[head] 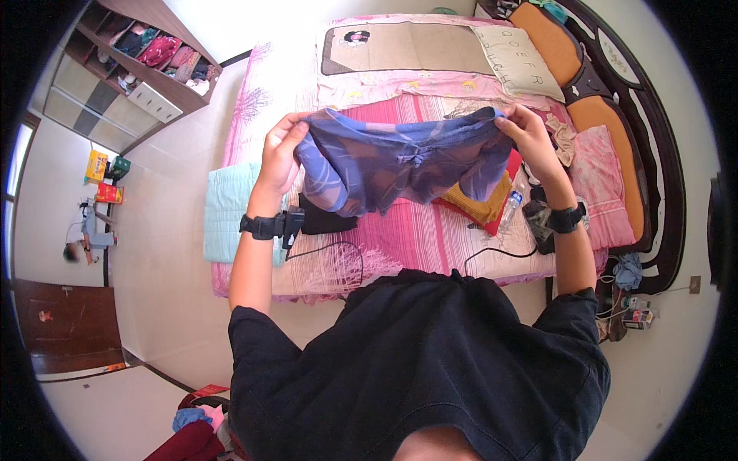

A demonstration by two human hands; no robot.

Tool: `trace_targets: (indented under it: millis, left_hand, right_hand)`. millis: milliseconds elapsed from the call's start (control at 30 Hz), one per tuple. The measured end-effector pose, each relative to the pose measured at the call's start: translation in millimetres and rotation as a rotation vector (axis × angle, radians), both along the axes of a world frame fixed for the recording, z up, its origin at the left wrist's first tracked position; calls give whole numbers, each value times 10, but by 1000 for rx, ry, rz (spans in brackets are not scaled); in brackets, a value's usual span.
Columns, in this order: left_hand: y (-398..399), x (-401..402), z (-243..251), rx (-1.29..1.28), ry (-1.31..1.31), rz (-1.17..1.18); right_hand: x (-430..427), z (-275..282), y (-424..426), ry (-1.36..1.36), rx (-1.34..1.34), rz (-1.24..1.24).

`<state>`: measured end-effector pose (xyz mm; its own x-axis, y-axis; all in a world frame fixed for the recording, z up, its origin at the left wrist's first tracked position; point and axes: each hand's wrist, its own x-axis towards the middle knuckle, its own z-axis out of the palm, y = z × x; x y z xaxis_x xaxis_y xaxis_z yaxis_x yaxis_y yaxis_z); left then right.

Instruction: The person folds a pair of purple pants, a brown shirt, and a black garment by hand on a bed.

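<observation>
A pair of blue-purple patterned shorts (403, 155) hangs in the air above the bed, stretched wide by its waistband. My left hand (283, 151) pinches the band at one end, and my right hand (527, 135) pinches the other. Behind and below the shorts, a folded black cloth (328, 219) lies on the bed at the left. On the right are a folded mustard garment (487, 199) and a red one (493, 226) beneath it. Black straps with devices are around both wrists.
A pale blue folded quilt (230, 213) lies at the bed's left edge. A plastic bottle (511, 206), a dark bag (539, 222) and black cables rest on the striped sheet (398, 242). Pillows (519, 63) line the headboard. A person (86, 230) sits far left, near an open wardrobe (155, 52).
</observation>
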<state>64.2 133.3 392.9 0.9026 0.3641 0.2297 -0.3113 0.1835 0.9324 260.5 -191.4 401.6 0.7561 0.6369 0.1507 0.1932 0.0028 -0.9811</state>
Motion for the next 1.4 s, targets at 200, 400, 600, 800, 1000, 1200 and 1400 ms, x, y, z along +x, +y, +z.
trace_targets:
  millis: [200, 400, 600, 800, 1000, 1200, 1400]
  left_hand:
    - [43, 37, -136, 42, 56, 2]
    - [11, 72, -109, 825, 395, 322]
    - [13, 141, -588, 678, 291, 240]
    - [-181, 163, -668, 603, 129, 185]
    - [-257, -18, -502, 740, 55, 140]
    - [-203, -124, -706, 800, 276, -50]
    - [-156, -132, -903, 722, 391, -21]
  right_hand:
    - [-37, -39, 106, -118, -159, -42]
    - [10, -120, 88, -31, -168, 18]
    - [-13, -300, 115, -32, -248, 47]
    - [-50, -341, 137, 29, -175, 28]
    - [-119, -357, 44, -3, -142, -5]
    - [-133, -403, -28, -44, -189, -9]
    - [-116, -368, -16, -31, -151, -5]
